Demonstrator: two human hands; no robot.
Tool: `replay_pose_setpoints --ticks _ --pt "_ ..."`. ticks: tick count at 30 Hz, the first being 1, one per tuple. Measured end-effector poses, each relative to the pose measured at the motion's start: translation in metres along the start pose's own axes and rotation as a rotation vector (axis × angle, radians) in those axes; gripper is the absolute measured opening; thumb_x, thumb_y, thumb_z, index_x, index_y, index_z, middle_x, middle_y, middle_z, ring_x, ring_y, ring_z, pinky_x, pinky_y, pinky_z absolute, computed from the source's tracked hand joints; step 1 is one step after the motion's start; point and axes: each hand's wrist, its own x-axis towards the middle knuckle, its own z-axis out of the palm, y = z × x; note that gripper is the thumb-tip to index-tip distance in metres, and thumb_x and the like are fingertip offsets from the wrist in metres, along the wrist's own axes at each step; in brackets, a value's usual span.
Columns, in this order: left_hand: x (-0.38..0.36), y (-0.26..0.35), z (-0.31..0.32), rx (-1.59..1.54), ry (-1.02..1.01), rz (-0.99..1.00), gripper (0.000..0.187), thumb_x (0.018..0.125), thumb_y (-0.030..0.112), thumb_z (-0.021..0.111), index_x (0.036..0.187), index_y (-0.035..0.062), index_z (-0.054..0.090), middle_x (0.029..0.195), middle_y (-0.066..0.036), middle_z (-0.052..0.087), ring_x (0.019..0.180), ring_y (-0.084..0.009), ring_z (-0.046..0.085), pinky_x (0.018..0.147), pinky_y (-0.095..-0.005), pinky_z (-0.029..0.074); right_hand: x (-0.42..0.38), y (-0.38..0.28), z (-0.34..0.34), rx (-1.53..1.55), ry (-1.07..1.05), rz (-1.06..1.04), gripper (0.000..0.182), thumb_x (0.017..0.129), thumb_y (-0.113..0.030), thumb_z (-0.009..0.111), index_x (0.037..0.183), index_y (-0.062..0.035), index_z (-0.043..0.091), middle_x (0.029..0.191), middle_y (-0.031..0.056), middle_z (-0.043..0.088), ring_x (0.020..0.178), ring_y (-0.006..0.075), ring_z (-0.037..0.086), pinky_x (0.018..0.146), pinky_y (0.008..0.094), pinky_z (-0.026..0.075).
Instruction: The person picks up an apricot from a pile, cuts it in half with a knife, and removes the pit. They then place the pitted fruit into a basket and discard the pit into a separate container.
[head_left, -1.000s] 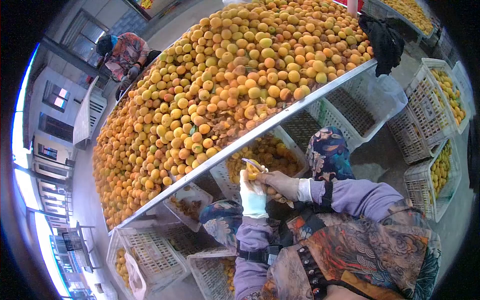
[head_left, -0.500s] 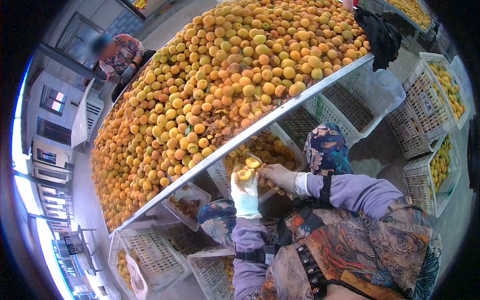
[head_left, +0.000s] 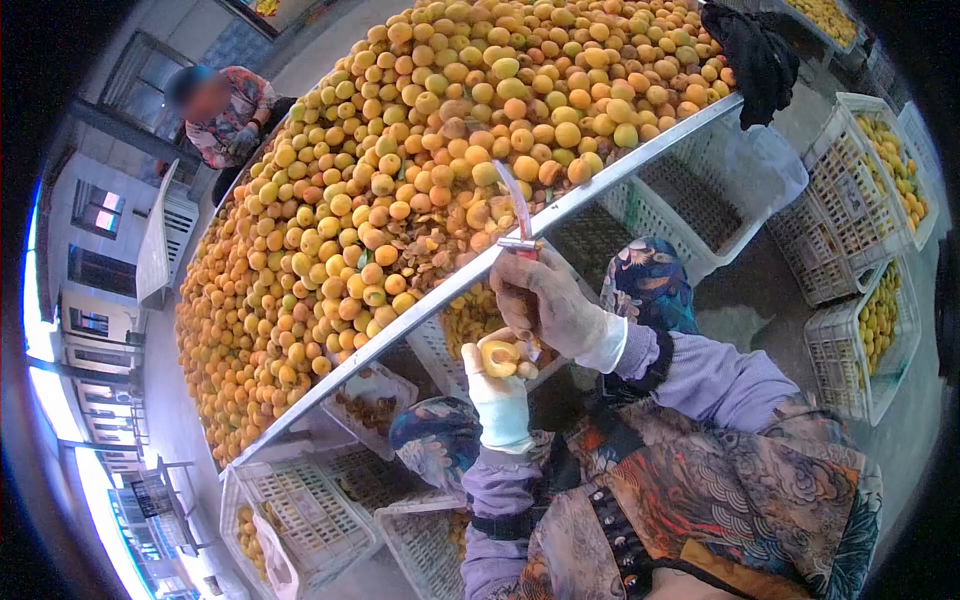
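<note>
In my gloved left hand (head_left: 499,400), an apricot half (head_left: 498,358) is held with its hollowed cut face turned up. Just above and to the right of it, my gloved right hand (head_left: 560,308) is wrapped round the handle of a knife (head_left: 521,205). The curved blade points up and away, overlapping the table's metal edge (head_left: 440,297) in this view. Below both hands stands a crate with cut apricot pieces (head_left: 470,318), partly hidden by them. A large heap of whole apricots (head_left: 400,170) covers the table beyond.
Brown pulp and scraps (head_left: 432,236) lie near the table edge. Plastic crates (head_left: 300,510) stand at the lower left, and stacked crates of fruit (head_left: 840,200) at the right. A black bag (head_left: 752,60) hangs over the table corner. Another person (head_left: 225,115) works across the heap.
The knife has come up away from the fruit, its blade now pointing upward. Two cut halves showed at my left hand before; one shows now. My right hand has turned and risen.
</note>
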Motion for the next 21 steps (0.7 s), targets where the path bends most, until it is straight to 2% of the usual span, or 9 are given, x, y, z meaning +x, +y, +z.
replay_pose_setpoints --ticks 3,4,10,14,16,17,19,20,21 --pt "-0.007 -0.003 0.012 -0.008 0.036 -0.007 0.047 0.092 0.052 0.036 0.098 0.0085 0.053 0.077 -0.005 0.055 0.058 -0.0150 0.046 0.052 -0.0271 0.038 0.000 0.000 0.002 -0.006 -0.042 -0.028 0.025 0.088 -0.027 0.053 0.074 -0.0057 0.052 0.048 0.0007 0.045 0.035 0.0086 0.039 0.033 0.0211 0.029" --pt "-0.008 -0.005 0.011 0.023 0.011 0.016 0.052 0.095 0.049 0.027 0.101 0.0037 0.051 0.079 -0.006 0.054 0.060 -0.0136 0.048 0.051 -0.0235 0.039 0.000 0.001 0.000 -0.036 -0.050 -0.054 0.026 0.089 -0.028 0.052 0.074 -0.0060 0.052 0.049 0.0006 0.045 0.035 0.0084 0.039 0.033 0.0211 0.027" --pt "-0.014 -0.011 0.026 0.079 0.099 0.052 0.048 0.096 0.047 0.029 0.102 0.0039 0.050 0.079 -0.007 0.054 0.058 -0.0140 0.049 0.049 -0.0233 0.040 -0.006 -0.005 0.002 -0.153 0.014 -0.079 0.025 0.089 -0.026 0.055 0.074 -0.0068 0.052 0.051 -0.0015 0.045 0.037 0.0054 0.037 0.034 0.0196 0.027" --pt "-0.011 -0.016 0.023 0.074 0.055 0.044 0.048 0.096 0.047 0.029 0.101 0.0038 0.049 0.077 -0.007 0.054 0.056 -0.0139 0.049 0.047 -0.0229 0.039 -0.007 -0.003 0.004 -0.160 0.024 -0.134 0.023 0.088 -0.025 0.057 0.074 -0.0073 0.052 0.053 -0.0027 0.045 0.040 0.0033 0.038 0.035 0.0188 0.028" --pt "-0.010 -0.018 0.021 0.148 0.050 0.034 0.046 0.094 0.052 0.032 0.098 0.0103 0.049 0.078 -0.003 0.052 0.055 -0.0140 0.045 0.048 -0.0251 0.037 -0.009 -0.002 0.002 -0.204 0.007 -0.132 0.021 0.087 -0.024 0.059 0.074 -0.0080 0.052 0.055 -0.0037 0.046 0.043 0.0018 0.040 0.035 0.0183 0.028" --pt "-0.010 -0.019 0.024 0.148 0.050 0.035 0.046 0.094 0.052 0.032 0.098 0.0103 0.049 0.078 -0.003 0.052 0.055 -0.0140 0.045 0.048 -0.0251 0.037 -0.009 0.001 0.002 -0.204 0.007 -0.132 0.021 0.087 -0.024 0.059 0.074 -0.0080 0.052 0.055 -0.0037 0.046 0.043 0.0018 0.040 0.035 0.0183 0.028" --pt "-0.011 -0.019 0.031 0.153 0.208 0.015 0.045 0.094 0.052 0.032 0.099 0.0101 0.048 0.075 -0.002 0.051 0.050 -0.0125 0.041 0.046 -0.0243 0.035 -0.004 0.010 -0.002 -0.175 0.006 -0.134 0.023 0.088 -0.025 0.057 0.072 -0.0093 0.050 0.051 -0.0051 0.042 0.040 0.0036 0.037 0.035 0.0200 0.028" --pt "-0.010 -0.018 0.030 0.156 0.206 0.015 0.045 0.094 0.052 0.032 0.099 0.0101 0.048 0.075 -0.002 0.051 0.050 -0.0125 0.041 0.046 -0.0243 0.035 0.001 0.014 -0.008 -0.173 0.007 -0.138 0.023 0.088 -0.025 0.057 0.072 -0.0093 0.050 0.051 -0.0051 0.042 0.040 0.0036 0.037 0.035 0.0200 0.028" --pt "-0.010 -0.016 0.029 0.126 0.141 0.005 0.044 0.094 0.051 0.032 0.100 0.0099 0.048 0.073 -0.002 0.050 0.049 -0.0119 0.041 0.045 -0.0250 0.036 0.008 0.015 -0.015 0.051 0.089 -0.028 0.024 0.088 -0.025 0.053 0.071 -0.0102 0.047 0.050 -0.0053 0.036 0.038 0.0050 0.032 0.034 0.0210 0.025"
